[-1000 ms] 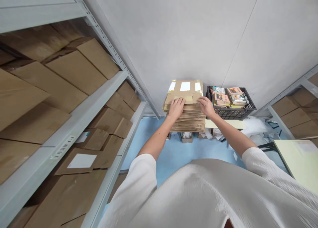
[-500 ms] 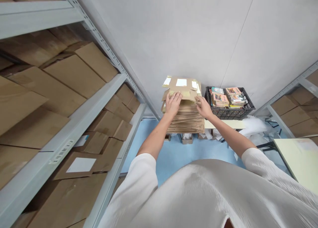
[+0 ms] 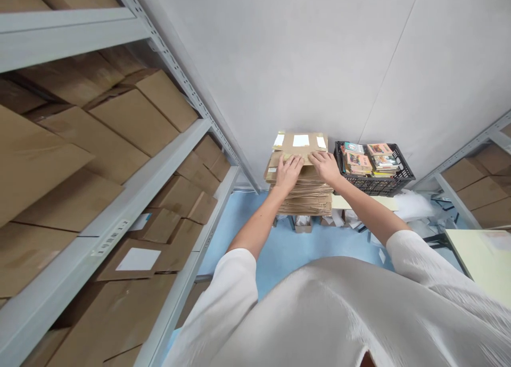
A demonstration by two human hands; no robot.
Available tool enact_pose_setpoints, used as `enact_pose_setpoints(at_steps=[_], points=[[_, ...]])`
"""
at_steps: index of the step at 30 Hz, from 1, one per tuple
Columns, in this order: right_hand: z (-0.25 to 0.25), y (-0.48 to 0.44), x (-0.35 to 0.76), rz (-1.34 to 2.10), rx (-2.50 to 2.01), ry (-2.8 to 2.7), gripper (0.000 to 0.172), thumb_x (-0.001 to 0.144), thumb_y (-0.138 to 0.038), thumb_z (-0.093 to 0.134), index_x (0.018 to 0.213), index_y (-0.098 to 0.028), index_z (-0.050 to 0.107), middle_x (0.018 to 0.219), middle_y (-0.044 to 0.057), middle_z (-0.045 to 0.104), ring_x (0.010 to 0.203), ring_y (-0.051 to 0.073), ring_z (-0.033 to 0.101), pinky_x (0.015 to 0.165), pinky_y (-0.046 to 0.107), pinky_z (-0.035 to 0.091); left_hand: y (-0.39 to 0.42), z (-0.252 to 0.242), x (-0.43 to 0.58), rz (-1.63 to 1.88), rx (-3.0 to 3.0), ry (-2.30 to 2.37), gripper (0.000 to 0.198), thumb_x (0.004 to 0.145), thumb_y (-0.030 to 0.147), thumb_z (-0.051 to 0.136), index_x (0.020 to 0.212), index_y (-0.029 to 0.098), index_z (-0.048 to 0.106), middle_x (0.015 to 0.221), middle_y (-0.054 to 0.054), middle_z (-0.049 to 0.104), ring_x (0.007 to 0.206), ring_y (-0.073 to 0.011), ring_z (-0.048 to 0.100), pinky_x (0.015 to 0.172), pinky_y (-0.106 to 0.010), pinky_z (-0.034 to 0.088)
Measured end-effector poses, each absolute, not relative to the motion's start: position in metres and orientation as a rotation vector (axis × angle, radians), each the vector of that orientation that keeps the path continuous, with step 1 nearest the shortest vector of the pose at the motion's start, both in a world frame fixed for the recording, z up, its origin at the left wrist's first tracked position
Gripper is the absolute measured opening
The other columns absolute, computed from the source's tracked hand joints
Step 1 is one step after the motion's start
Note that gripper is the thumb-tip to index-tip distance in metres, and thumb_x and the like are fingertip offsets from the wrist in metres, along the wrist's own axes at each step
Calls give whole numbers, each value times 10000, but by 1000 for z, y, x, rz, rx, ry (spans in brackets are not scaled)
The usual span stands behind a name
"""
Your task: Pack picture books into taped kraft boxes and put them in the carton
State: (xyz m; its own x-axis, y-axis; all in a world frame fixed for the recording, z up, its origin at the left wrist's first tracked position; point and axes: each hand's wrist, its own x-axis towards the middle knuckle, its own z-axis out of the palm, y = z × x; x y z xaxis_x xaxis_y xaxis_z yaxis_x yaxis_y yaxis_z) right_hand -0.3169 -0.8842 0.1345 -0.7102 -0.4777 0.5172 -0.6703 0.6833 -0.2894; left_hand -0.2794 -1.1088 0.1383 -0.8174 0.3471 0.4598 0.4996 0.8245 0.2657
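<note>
A tall stack of flattened cardboard boxes (image 3: 305,196) stands against the white wall ahead of me. The top flattened box (image 3: 300,143) carries white labels. My left hand (image 3: 288,171) lies on the near left part of the top of the stack, fingers stretched forward and flat. My right hand (image 3: 326,165) rests on the near right part of the top box, fingers curled over its edge.
A black plastic crate (image 3: 375,181) of books sits right of the stack on a pale table. Grey metal shelving (image 3: 131,180) full of brown cartons lines the left side. More shelving (image 3: 471,143) and a pale green tabletop (image 3: 483,255) are at the right. The floor is blue.
The top box, lifted and tilted half a second ago, lies flatter on the stack now. Both hands have moved a little forward and settled on it.
</note>
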Motion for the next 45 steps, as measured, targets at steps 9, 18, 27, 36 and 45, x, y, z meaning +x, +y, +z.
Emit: enact_pose_setpoints(at_steps=[9,18,27,36,45], points=[[126,-857,-316,376,865,-2586,493,1113,-250,461,1587,-261,596,1596,140,658,1406,366,510,1132,517,409,-1101,127,-268,-372,-456,-2693,619,1053,129,411,1647,239,547,1658,-179,591,1607,-326,462,1410,-621,207],[136,-814,-320,3,714,-2702,602,1113,-231,377,1702,-179,488,1689,168,574,1444,384,468,1151,525,379,-1101,128,-268,-233,-436,-2737,751,995,115,494,1739,163,406,1756,-211,475,1698,-373,329,1413,-706,43],[137,-765,-296,5,585,-2695,585,1128,-223,356,1691,-160,505,1691,166,573,1467,354,475,1161,498,398,-1058,138,-293,-338,-687,-2625,600,1117,239,397,1708,158,462,1742,-191,507,1662,-334,409,1426,-660,67],[128,-640,-225,-30,238,-2658,575,1101,-194,434,1661,-166,558,1651,174,614,1454,349,500,1103,466,429,-917,141,-313,-357,-1158,-2441,539,1104,169,392,1605,199,587,1639,-180,622,1582,-307,506,1409,-621,214],[94,-462,-72,-100,-279,-2741,586,1091,-175,448,1665,-197,559,1644,165,620,1432,350,493,1069,462,416,-689,117,-258,-364,-1697,-2208,555,1071,141,421,1584,213,621,1613,-190,634,1523,-319,549,1349,-601,326]])
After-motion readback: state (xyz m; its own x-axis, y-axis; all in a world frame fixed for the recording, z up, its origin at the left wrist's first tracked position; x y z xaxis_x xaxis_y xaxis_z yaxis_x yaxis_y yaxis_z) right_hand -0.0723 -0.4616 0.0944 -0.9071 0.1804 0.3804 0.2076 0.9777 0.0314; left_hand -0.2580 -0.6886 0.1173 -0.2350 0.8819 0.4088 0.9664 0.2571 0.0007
